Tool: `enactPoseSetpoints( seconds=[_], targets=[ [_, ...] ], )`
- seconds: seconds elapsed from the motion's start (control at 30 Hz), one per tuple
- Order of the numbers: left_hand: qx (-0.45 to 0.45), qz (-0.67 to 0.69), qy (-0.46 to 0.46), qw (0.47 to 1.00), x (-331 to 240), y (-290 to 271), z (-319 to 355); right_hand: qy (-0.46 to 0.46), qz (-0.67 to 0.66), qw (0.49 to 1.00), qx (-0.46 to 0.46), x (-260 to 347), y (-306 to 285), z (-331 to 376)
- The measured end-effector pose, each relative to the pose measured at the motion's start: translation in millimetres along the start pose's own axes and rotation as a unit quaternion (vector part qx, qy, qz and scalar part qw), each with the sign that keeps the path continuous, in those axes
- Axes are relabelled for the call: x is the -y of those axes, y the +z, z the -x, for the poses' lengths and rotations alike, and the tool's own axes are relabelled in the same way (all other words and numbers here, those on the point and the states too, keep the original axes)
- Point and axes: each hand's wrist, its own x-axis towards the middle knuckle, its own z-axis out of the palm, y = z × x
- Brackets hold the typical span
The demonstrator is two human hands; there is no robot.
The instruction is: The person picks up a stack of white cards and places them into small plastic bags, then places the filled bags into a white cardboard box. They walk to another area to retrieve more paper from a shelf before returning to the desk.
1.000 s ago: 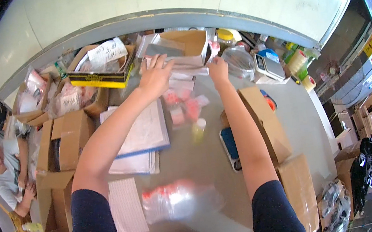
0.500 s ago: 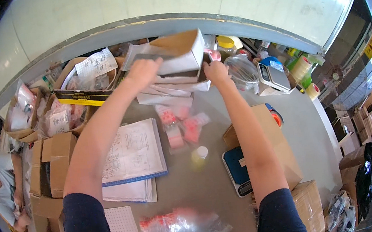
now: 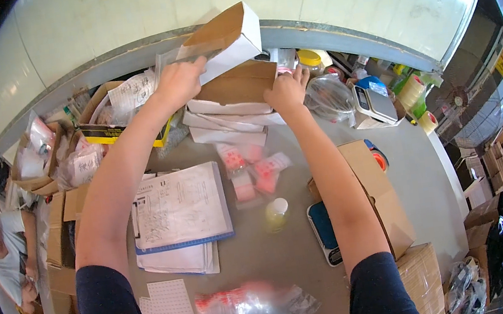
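Observation:
My left hand [image 3: 180, 82] grips the left end of a white cardboard box [image 3: 231, 57] with a brown inside. That box is raised and tilted above a stack, and clear plastic [image 3: 165, 59] shows beside my fingers. Under it an open white box [image 3: 242, 88] tops several flattened-looking white boxes [image 3: 226, 135]. My right hand [image 3: 287, 92] is closed at the right end of this open box, its fingertips partly hidden. Small clear bags with pink contents [image 3: 244, 186] lie nearer on the table, beside a capped bottle of yellowish liquid [image 3: 276, 215].
A clipboard with papers [image 3: 182, 207] lies left of centre. Clear bags [image 3: 249, 310] are at the near edge. Right are a brown carton [image 3: 376, 194], a dark scale [image 3: 324, 233] and a white scale [image 3: 375, 104]. Filled cartons [image 3: 43, 165] stand left; a person [image 3: 10, 252] sits beyond.
My left hand has lifted the upper white box up and tilted it, exposing the open box beneath. My right hand has shifted slightly left and lower, at the lower box's end.

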Motion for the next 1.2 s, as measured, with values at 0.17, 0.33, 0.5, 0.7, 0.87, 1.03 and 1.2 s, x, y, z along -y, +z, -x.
enactPoseSetpoints(
  seconds=[0.17,0.33,0.5,0.7,0.87,1.03,1.2],
  targets=[
    [0.011,-0.033,-0.011,0.999,2.4,-8.9,-1.5,0.051,-0.143,0.983,-0.105,-21.2,-47.8,-10.0],
    [0.016,-0.062,0.008,0.998,9.8,-2.3,7.9,0.160,-0.105,0.980,-0.058,-40.4,-176.2,45.4],
    [0.066,-0.061,0.043,0.995,-18.2,39.7,5.3,0.176,-0.077,0.977,-0.097,-79.2,-264.4,167.4],
    [0.080,-0.067,0.002,0.995,-22.9,89.9,40.3,0.218,-0.356,0.908,-0.048,-53.8,-293.6,259.0],
    [0.144,0.007,-0.069,0.987,-112.9,-0.4,87.1,0.183,-0.423,0.885,0.071,-58.0,-274.2,343.4],
    [0.119,0.183,-0.094,0.971,-172.0,-110.9,222.6,0.114,-0.497,0.856,0.084,-62.1,-263.8,440.7],
    [0.113,0.208,-0.123,0.964,-235.9,-105.1,389.7,0.280,-0.538,0.788,0.110,-68.0,-266.3,521.6]
  ],
)
